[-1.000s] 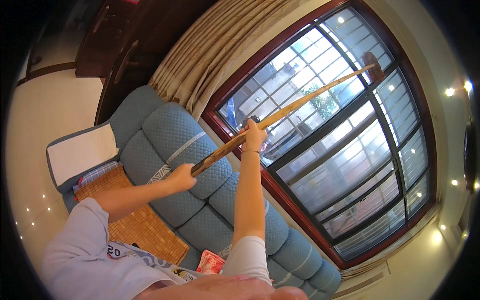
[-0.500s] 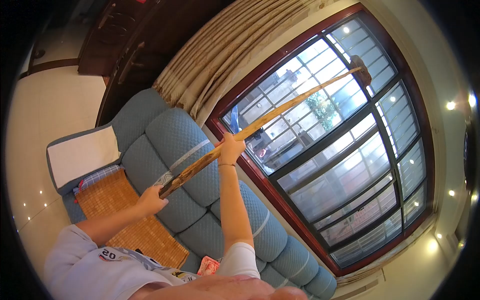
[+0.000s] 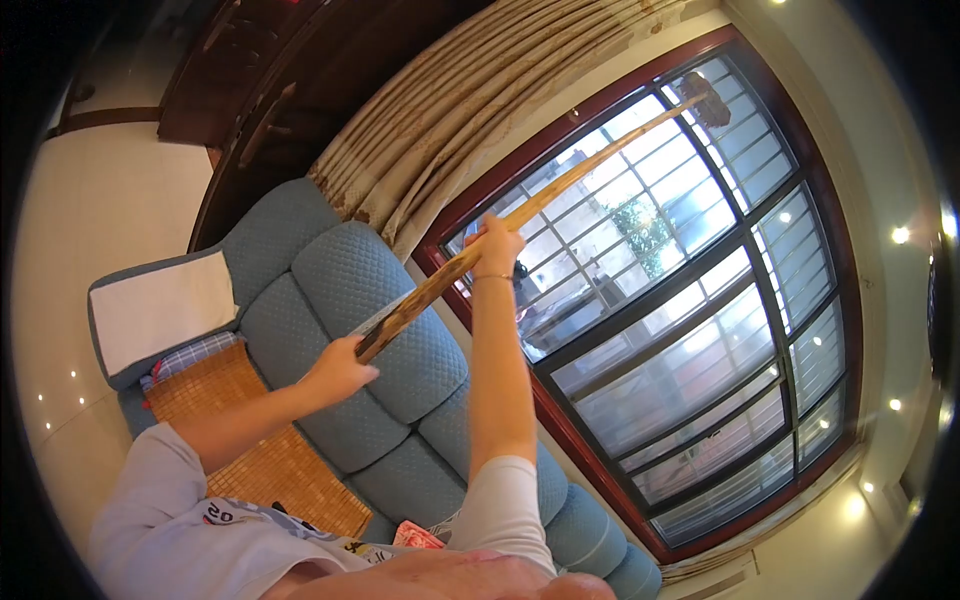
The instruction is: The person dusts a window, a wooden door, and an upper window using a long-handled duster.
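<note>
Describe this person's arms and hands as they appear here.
Pale, short T-shirt sleeves cover both upper arms, leaving the forearms bare. The left hand and right hand wear no gloves. A thin wristband circles the right wrist only.

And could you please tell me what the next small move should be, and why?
Probably a short, gentle sweep of the brown head across the upper pane, away from the nearest edge of the dark red window frame: the head appears close to that edge, with more pane beyond its other side, while the left hand and right hand both hold the pole.
</note>
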The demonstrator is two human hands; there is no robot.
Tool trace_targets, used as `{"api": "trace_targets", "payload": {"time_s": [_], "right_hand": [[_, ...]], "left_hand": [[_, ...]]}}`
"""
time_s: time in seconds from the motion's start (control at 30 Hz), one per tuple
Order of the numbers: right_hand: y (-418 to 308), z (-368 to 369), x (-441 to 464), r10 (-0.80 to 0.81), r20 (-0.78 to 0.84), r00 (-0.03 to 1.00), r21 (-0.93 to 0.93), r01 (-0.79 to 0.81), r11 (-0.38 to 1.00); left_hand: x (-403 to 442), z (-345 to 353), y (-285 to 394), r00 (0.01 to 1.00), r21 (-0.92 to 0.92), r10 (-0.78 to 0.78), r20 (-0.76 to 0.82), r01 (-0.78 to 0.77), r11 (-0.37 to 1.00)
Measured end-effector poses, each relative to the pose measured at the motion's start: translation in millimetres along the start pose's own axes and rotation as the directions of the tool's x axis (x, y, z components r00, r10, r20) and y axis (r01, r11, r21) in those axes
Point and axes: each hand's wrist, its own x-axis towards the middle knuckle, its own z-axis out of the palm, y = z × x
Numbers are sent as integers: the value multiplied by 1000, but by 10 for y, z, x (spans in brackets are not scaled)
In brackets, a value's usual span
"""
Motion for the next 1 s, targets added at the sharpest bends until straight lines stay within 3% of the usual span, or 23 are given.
{"api": "trace_targets", "payload": {"time_s": [0.1, 0.23, 0.37, 0.47, 0.63, 0.77, 0.8, 1.0], "right_hand": [[-203, 17, 349, -102, 19, 995, 60, 101, 993], [-416, 101, 782, -99, 74, 992, 122, 90, 989], [-596, 213, 1074, -88, 245, 966, 54, 77, 996], [-562, 305, 1109, -73, 243, 967, -60, 90, 994], [-35, 309, 615, -139, 197, 970, -148, 170, 974], [415, 183, -84, -38, 182, 983, -244, 82, 966], [604, 73, -171, -45, 263, 964, -221, 105, 970], [905, -25, -1250, 77, 164, 983, -295, -25, 955]], "left_hand": [[331, 156, 86, 995, -11, 95, -4, -95, 995], [844, 197, 272, 976, 4, 205, -69, -206, 979], [1448, 121, 557, 948, -1, 310, -78, -311, 950], [1496, 83, 572, 941, 33, 311, -132, -309, 950], [1016, -93, 119, 986, -22, 156, -57, -158, 987], [436, -187, -339, 997, -49, 69, 19, -68, 997], [258, -190, -399, 999, -79, 42, 14, -41, 996], [-488, -238, -1269, 976, -12, -172, 130, 175, 984]]}}
